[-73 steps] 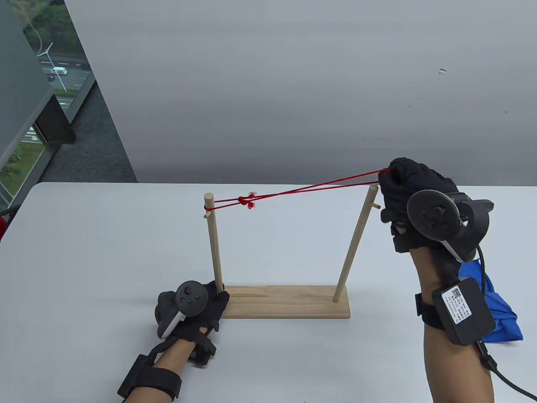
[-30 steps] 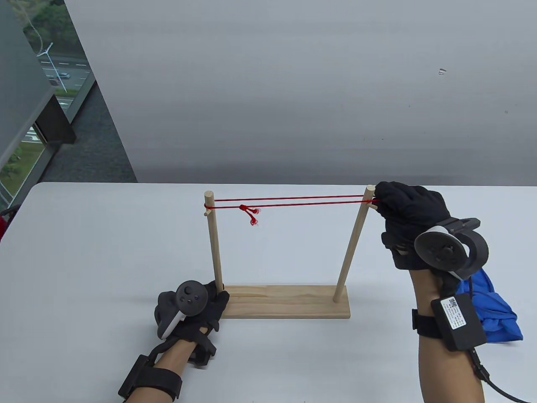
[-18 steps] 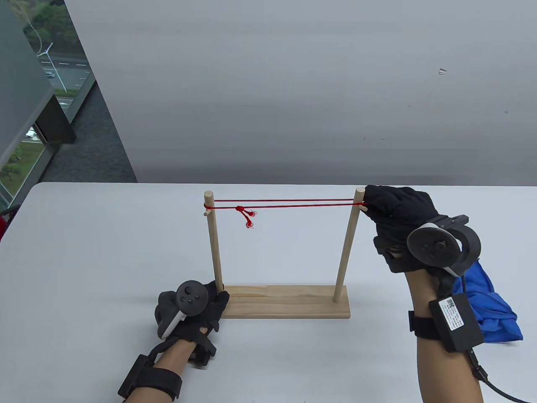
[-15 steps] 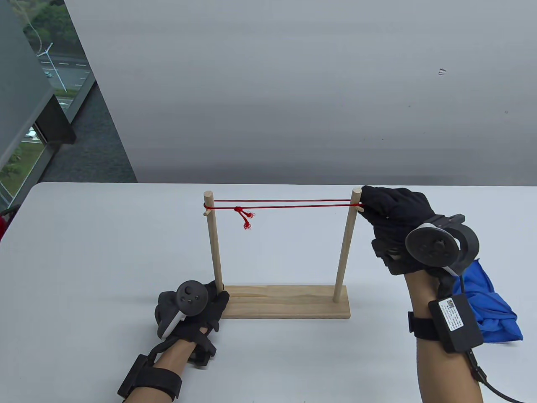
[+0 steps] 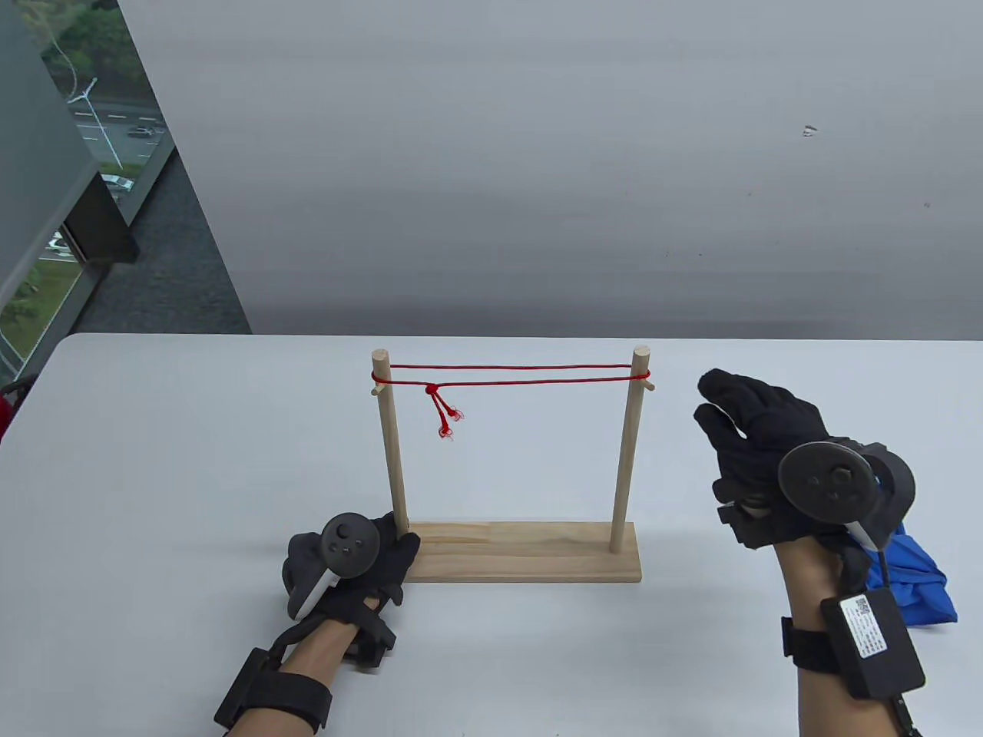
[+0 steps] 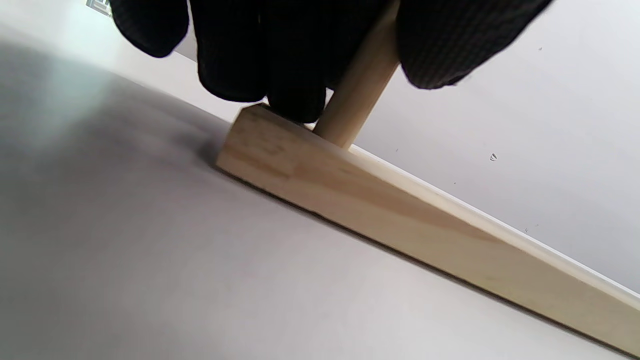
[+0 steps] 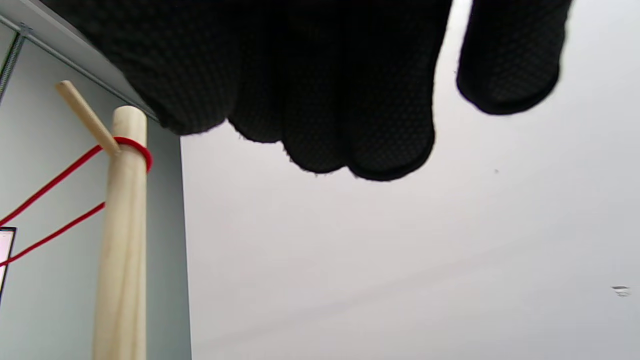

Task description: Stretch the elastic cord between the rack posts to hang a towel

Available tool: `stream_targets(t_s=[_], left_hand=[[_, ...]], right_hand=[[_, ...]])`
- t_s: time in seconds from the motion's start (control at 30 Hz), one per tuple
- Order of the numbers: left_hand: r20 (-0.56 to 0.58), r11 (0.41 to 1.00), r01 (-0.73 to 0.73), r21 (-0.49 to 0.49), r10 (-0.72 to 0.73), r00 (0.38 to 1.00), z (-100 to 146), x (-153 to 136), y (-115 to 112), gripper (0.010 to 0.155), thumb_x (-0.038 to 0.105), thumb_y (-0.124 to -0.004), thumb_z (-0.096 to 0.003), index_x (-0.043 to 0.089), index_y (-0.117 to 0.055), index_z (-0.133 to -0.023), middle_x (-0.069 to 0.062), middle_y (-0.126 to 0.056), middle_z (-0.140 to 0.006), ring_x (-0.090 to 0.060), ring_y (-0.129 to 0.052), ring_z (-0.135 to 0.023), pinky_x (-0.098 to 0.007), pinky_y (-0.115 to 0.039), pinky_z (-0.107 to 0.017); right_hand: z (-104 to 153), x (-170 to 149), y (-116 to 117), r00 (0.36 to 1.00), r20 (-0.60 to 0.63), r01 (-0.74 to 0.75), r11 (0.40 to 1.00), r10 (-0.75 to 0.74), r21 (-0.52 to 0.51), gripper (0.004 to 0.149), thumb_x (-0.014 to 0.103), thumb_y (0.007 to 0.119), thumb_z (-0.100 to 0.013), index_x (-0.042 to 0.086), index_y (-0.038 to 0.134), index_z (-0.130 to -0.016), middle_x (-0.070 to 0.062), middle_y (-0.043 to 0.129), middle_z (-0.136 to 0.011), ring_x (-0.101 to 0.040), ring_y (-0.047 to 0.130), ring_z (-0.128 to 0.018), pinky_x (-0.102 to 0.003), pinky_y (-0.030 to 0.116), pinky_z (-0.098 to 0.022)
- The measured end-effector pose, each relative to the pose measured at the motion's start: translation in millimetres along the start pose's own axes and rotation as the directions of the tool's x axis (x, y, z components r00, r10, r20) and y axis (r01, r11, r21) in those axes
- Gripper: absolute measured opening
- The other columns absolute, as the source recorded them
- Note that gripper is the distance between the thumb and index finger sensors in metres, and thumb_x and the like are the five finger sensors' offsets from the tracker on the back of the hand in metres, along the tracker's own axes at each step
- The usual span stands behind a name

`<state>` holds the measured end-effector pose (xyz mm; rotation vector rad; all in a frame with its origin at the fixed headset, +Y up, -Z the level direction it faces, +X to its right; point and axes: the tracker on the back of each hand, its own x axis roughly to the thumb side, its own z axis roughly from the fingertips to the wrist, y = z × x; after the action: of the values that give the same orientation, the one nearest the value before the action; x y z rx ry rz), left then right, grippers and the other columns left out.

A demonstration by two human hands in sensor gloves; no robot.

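A wooden rack stands mid-table: a flat base (image 5: 530,554) with a left post (image 5: 390,445) and a right post (image 5: 628,453). A red elastic cord (image 5: 530,374) is looped around both post tops, above their small pegs, with a knot and tails (image 5: 444,411) hanging near the left post. My left hand (image 5: 361,560) grips the foot of the left post (image 6: 357,95) and presses on the base (image 6: 400,205). My right hand (image 5: 756,445) is open and empty, apart from the right post (image 7: 122,240), where the cord (image 7: 131,145) circles. A crumpled blue towel (image 5: 925,576) lies behind my right wrist.
The white table (image 5: 169,461) reaches a grey wall at the back. A window strip is at the far left. The towel sits near the table's right front.
My right hand brought the stretched cord down over the right post, let it go, then drew back to the right and opened. The right post straightened. The left hand stayed put.
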<state>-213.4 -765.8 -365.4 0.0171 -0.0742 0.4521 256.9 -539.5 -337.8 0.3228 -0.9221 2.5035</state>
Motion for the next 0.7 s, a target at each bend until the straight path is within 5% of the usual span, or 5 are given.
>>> stream_targets(t_s=[0.23,0.37,0.7], left_hand=[[0.046,0.999,0.023,0.029,-0.024,0.999,4.5,-3.4,16.8,0.07,0.067,-0.084,-0.0386,0.022,-0.083,-0.092,-0.003,-0.096,-0.091,-0.034,-0.089,-0.088,-0.057,-0.07,-0.067],[0.042,0.997,0.019,0.069,-0.022,0.999,8.3,-5.7,38.0,0.071,0.068,-0.083,-0.039,0.022,-0.081,-0.093,-0.004,-0.094,-0.094,-0.036,-0.087,-0.089,-0.058,-0.068,-0.068],[-0.005,0.992,0.038,0.124,-0.038,0.999,35.2,-20.5,77.5,0.071,0.067,-0.082,-0.0409,0.023,-0.079,-0.096,-0.006,-0.09,-0.098,-0.038,-0.082,-0.093,-0.06,-0.065,-0.069]], right_hand=[[23.0,-36.9,-11.7,0.977,-0.209,-0.043,0.998,0.05,0.039,0.058,0.043,0.08,-0.044,0.018,0.07,-0.095,-0.014,0.078,-0.094,-0.039,0.085,-0.082,-0.075,0.054,-0.06],[38.8,-69.9,-9.0,0.918,-0.371,-0.08,0.983,0.138,0.165,0.067,0.052,0.08,-0.045,0.022,0.06,-0.101,-0.016,0.063,-0.104,-0.044,0.069,-0.094,-0.08,0.042,-0.06],[76.2,-147.8,10.7,0.685,-0.537,-0.219,0.842,0.492,0.492,0.089,0.067,0.08,-0.041,0.027,0.036,-0.108,-0.015,0.037,-0.112,-0.045,0.052,-0.102,-0.081,0.041,-0.06]])
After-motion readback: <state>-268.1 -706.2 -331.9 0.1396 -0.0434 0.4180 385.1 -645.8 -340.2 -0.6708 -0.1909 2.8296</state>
